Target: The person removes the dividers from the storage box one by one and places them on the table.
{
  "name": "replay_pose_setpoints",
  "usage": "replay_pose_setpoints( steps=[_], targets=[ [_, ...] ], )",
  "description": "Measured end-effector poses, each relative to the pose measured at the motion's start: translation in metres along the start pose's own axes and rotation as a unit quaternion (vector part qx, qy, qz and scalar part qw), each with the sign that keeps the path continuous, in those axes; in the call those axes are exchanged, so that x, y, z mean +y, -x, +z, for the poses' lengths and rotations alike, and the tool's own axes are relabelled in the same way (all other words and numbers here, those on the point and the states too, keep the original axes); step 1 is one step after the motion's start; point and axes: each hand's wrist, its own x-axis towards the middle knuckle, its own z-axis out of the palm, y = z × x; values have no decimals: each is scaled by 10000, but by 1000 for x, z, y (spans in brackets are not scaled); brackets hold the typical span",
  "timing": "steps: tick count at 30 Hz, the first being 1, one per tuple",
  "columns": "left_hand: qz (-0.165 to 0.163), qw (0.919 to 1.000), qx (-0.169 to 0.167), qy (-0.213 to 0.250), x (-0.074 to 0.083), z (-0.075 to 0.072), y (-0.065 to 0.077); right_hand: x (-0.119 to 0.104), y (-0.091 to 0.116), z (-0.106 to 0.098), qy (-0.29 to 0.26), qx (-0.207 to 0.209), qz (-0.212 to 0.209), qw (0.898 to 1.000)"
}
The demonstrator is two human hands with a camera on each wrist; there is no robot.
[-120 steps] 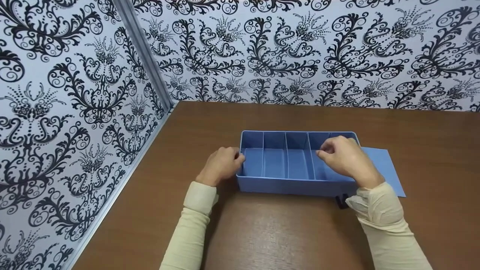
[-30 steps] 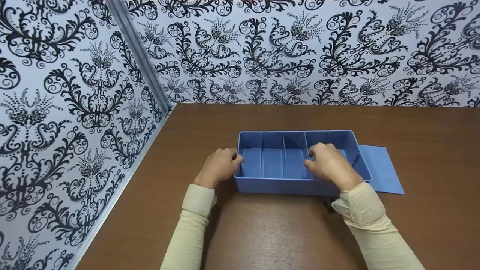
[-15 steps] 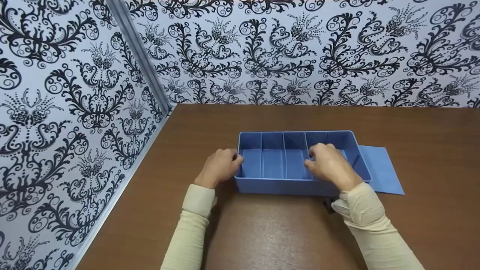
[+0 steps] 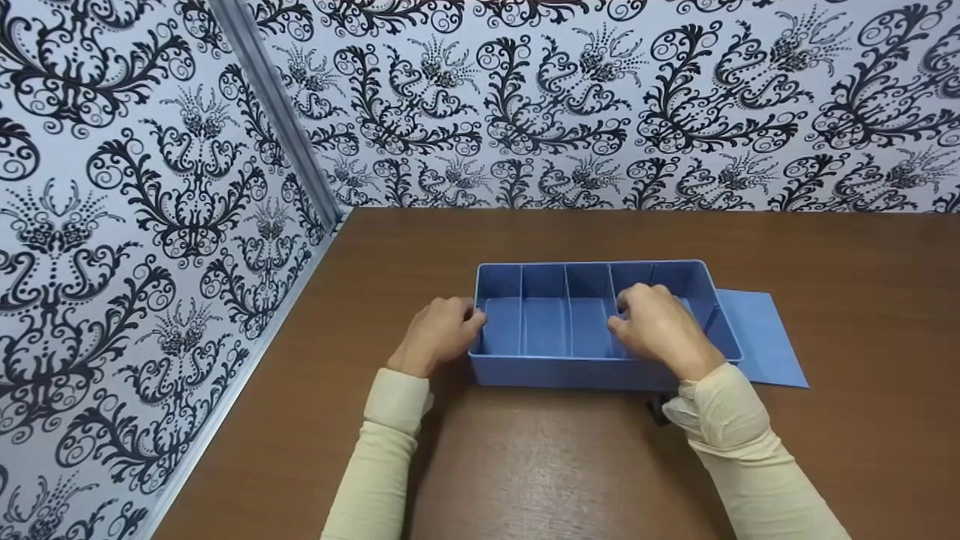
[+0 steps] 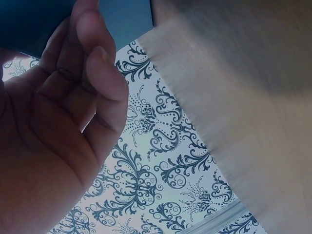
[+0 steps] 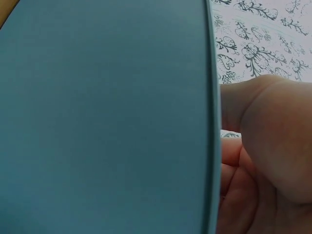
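A blue divided box point(image 4: 570, 373) stands on the brown table, split by upright dividers into several compartments. With curled fingers my left hand point(image 4: 439, 335) grips the box's left end wall; in the left wrist view that hand point(image 5: 73, 97) shows its palm and bent fingers, the blue box point(image 5: 29, 24) beyond. My right hand point(image 4: 664, 330) reaches down into the box, thumb and fingers pinching the third divider from the left point(image 4: 612, 279). Its fingertips are partly hidden. In the right wrist view the front wall point(image 6: 107, 117) covers most of the picture, with the right hand point(image 6: 273, 141) behind its rim.
A flat blue sheet point(image 4: 765, 337) lies on the table against the box's right end. Below the right wrist shows a small dark object point(image 4: 658, 411), probably the wrist camera. Patterned walls point(image 4: 555, 97) bound the brown table point(image 4: 540, 457) at the back and left.
Since four seconds ago my right hand has moved left and lower, from over the fourth compartment to the third divider. My left hand has stayed on the left wall. The last second shows hardly any motion.
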Motion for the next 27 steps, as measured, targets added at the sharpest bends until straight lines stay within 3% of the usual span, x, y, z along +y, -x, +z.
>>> replay_pose_setpoints(
  steps=[19, 27],
  targets=[
    [-66, 10000, -3, 37, 0, 0, -1, -2, 1, -4, -205, -104, 209, 9995],
    [0, 9999, 39, -120, 0, 0, -1, 1, 2, -2, -164, 316, -54, 9994]
  ],
)
